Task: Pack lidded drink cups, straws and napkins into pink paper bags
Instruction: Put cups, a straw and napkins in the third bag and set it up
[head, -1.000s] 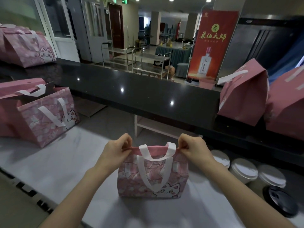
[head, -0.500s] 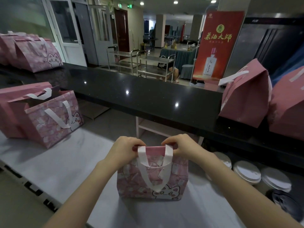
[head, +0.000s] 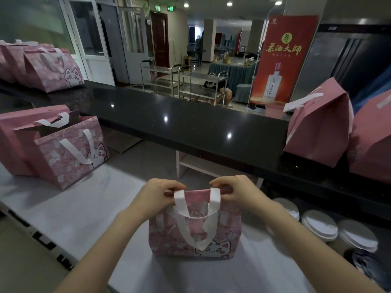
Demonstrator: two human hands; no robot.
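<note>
- Head view. Pink paper bag (head: 194,235) with cat print stands upright on the white work surface (head: 74,208), at 6 o'clock in frame.
- Top edge of the bag is pressed together. Its white handle (head: 182,212) hangs down the near face in a loop.
- Left hand (head: 156,193): fingers curled, pinching the bag's top edge at its left end, just beside the handle's left strap.
- Right hand (head: 237,189): fingers curled, pinching the same top edge at its right end, beside the right strap.
- Lidded drink cups (head: 319,225): three white lids seen in a row at 4 o'clock of the bag, near the right forearm. A dark lid (head: 368,265) lies past them towards 5 o'clock.
- Second cat bag (head: 69,153), mouth open, at 9 o'clock on the same surface, touching a plain pink bag behind it.
- Black counter (head: 190,123) runs across at 12 o'clock; closed pink bags (head: 317,127) on it at 3 o'clock, more bags (head: 48,68) at 10 o'clock.
- Bag contents: cannot tell.
</note>
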